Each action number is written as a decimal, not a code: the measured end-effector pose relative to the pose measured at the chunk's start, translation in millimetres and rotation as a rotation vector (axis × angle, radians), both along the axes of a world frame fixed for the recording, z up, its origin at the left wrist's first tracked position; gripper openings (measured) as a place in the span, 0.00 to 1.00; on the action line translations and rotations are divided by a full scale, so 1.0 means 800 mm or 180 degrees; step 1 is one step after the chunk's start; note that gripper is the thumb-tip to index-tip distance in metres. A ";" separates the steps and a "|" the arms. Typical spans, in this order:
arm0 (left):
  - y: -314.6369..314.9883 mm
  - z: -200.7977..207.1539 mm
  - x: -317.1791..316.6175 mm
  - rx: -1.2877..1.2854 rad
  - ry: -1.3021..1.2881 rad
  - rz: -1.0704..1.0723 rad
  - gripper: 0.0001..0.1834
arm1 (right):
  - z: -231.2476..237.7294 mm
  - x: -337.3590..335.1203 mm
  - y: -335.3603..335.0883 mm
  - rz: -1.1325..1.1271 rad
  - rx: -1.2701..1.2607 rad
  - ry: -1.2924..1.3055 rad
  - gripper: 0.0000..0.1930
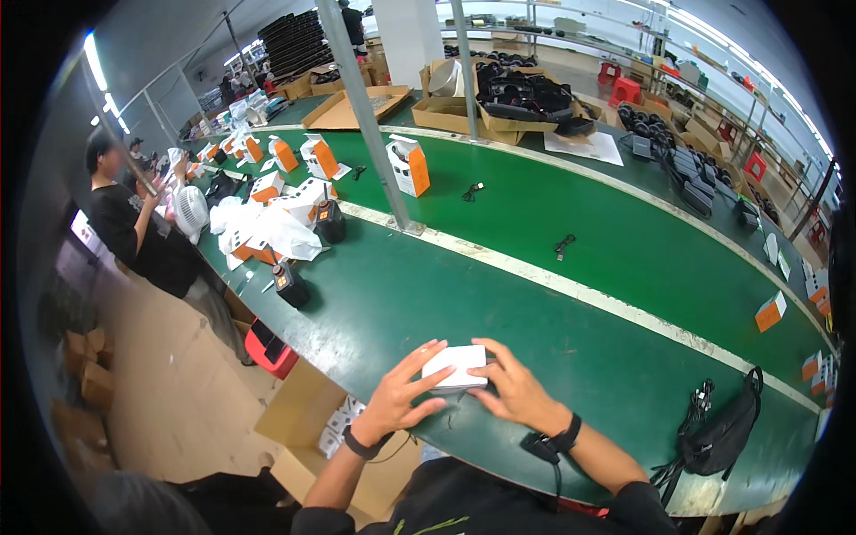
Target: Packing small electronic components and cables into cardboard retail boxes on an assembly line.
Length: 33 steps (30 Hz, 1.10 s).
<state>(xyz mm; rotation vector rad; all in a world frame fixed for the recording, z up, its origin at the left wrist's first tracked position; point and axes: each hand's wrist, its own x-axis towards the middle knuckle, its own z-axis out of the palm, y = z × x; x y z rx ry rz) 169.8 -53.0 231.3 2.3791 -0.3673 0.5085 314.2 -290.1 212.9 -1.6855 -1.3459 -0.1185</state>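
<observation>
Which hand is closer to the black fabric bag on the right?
Right. The right hand lies left of the bag, touching the white rectangular box; the left hand is farther left, touching that box too.

- left forearm (337, 477) rises from the lower edge, slanting rightward.
- left wrist lies slightly bent; left hand (397, 392), near lower centre, has fingers spread toward upper right, thumb apart.
- right forearm (608, 456) slants in from lower right, toward upper left.
- right hand (524, 390) faces the left one, fingers and thumb curved in a grip.
</observation>
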 end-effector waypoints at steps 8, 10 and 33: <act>0.046 0.033 0.169 -0.0814 0.0889 -0.0071 0.63 | -0.005 0.177 -0.138 -0.2382 0.0194 0.0680 0.26; 0.084 0.009 0.267 -0.1082 0.0558 0.0405 0.67 | -0.022 0.249 -0.215 -0.3134 0.0389 -0.0308 0.26; 0.013 0.054 0.238 0.0031 -0.0551 0.1125 0.63 | -0.087 0.366 -0.021 -0.3593 -0.1518 -0.0076 0.14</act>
